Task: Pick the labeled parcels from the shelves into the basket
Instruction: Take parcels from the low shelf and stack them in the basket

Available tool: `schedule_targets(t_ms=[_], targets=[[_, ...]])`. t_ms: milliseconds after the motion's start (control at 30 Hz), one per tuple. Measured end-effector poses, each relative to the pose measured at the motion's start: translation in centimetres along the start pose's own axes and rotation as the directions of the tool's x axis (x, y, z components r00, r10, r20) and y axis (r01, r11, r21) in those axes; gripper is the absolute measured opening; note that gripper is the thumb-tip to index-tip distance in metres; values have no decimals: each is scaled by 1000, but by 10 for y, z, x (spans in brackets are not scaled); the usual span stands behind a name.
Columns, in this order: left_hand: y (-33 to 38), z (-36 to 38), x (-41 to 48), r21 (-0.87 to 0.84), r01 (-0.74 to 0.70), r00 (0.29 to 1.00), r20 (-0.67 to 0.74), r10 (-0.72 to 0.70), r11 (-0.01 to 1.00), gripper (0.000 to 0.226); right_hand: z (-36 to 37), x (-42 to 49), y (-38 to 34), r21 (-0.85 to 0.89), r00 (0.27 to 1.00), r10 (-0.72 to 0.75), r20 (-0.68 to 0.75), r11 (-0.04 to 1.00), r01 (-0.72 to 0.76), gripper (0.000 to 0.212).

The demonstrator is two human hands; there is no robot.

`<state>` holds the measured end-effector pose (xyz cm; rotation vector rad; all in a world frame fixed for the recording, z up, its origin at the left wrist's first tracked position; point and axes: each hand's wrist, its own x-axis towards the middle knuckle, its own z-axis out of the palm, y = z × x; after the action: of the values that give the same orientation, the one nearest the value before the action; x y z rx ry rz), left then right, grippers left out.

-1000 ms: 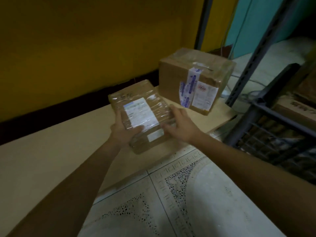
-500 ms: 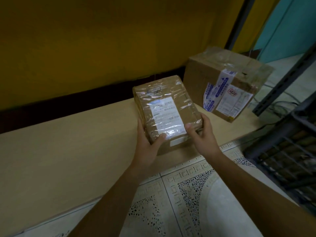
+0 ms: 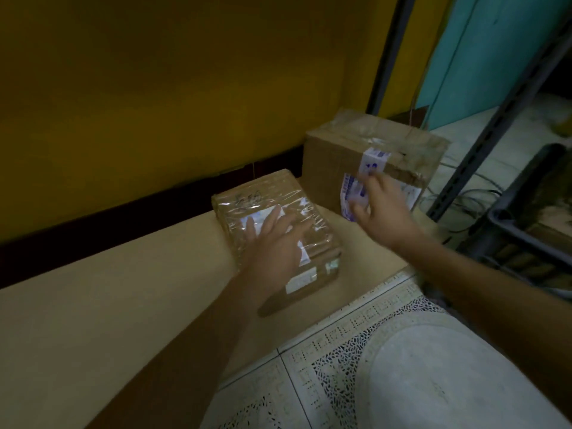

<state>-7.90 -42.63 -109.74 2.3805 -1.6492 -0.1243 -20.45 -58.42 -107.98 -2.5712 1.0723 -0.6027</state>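
Note:
A small brown parcel wrapped in clear tape, with a white label, lies flat on the beige shelf board. My left hand rests flat on top of it, fingers spread, covering most of the label. Behind it to the right stands a larger cardboard box with a white and blue label on its front. My right hand is open in front of that box, fingers at the label; contact is blurred. A dark basket stands at the right edge.
A yellow wall with a dark skirting runs behind the board. Patterned floor tiles lie below the board's front edge. A grey metal rack upright slants at the right, with cables on the floor behind it.
Both hands held the small parcel by its sides before. It now lies on the board with my left hand flat on top, and my right hand has let go and moved to the larger box.

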Motion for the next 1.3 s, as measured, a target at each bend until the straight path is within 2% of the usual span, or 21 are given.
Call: schedule_targets(t_ms=[33, 100, 167, 200, 300, 433, 500, 567, 633, 667, 700, 733, 800, 867, 933, 967, 1033, 1100, 1167, 1233, 1300], targets=[[4, 5, 5, -13, 3, 1000, 31, -2, 1000, 49, -12, 11, 6, -113, 999, 25, -34, 993, -28, 61], [7, 22, 7, -9, 19, 998, 61, -19, 1000, 47, -24, 26, 26, -306, 988, 153, 33, 942, -135, 71], [4, 33, 4, 25, 33, 998, 56, -34, 999, 50, -29, 23, 45, -386, 953, 269, 142, 901, -197, 79], [3, 34, 5, 18, 36, 998, 56, -37, 999, 53, -30, 18, 53, -386, 949, 278, 151, 900, -203, 82], [2, 33, 7, 3, 35, 998, 57, -35, 999, 64, -24, -8, 55, -391, 976, 189, 112, 911, -132, 79], [2, 31, 4, -63, 39, 998, 57, -35, 997, 75, -13, -54, 31, -458, 1000, -2, -7, 889, -1, 51], [5, 23, 3, -203, 75, 997, 36, -69, 976, 66, -14, -78, 21, -415, 991, -120, -51, 906, 88, 31], [12, 12, 4, -379, 99, 993, -27, -118, 920, 60, -28, -85, 17, -347, 965, -231, -121, 921, 177, 30], [23, 0, 9, -465, 30, 987, -127, -101, 885, 64, -55, -61, 18, -377, 933, -239, -267, 917, 127, 41], [31, -6, 13, -473, -11, 984, -160, -74, 881, 65, -69, -41, 24, -359, 950, -149, -274, 932, 43, 55], [40, -11, 17, -486, -44, 983, -178, -49, 873, 66, -83, -23, 30, -296, 985, -10, -173, 954, -42, 70], [50, -15, 22, -526, -67, 983, -179, -33, 848, 65, -90, -9, 35, -191, 993, 115, -2, 975, -113, 83], [74, -21, 29, -662, -49, 993, -115, -37, 748, 64, -82, 0, 45, -13, 931, 216, 295, 975, -222, 92], [97, -28, 35, -786, 51, 994, -18, -105, 616, 70, -62, -19, 49, 24, 917, 222, 330, 970, -243, 89], [114, -34, 42, -843, 128, 976, 13, -218, 522, 83, -50, -46, 51, 58, 948, 217, 234, 970, -236, 90], [119, -38, 45, -849, 127, 957, -31, -289, 513, 90, -48, -59, 52, 68, 959, 202, 198, 973, -219, 92], [122, -47, 54, -834, 56, 887, -210, -411, 548, 97, -46, -84, 58, 81, 971, 162, 174, 981, -178, 98], [118, -58, 66, -816, 30, 848, -285, -448, 577, 91, -48, -109, 66, 101, 968, 117, 222, 985, -142, 103], [111, -63, 77, -803, 96, 911, -167, -377, 588, 75, -54, -125, 75, 142, 958, 93, 271, 980, -136, 100], [110, -63, 82, -745, 142, 967, -38, -254, 652, 69, -65, -127, 80, 248, 952, 145, 270, 945, -215, 90], [116, -62, 81, -690, 144, 974, -28, -224, 709, 63, -77, -121, 74, 447, 944, 257, 205, 834, -324, 71]])
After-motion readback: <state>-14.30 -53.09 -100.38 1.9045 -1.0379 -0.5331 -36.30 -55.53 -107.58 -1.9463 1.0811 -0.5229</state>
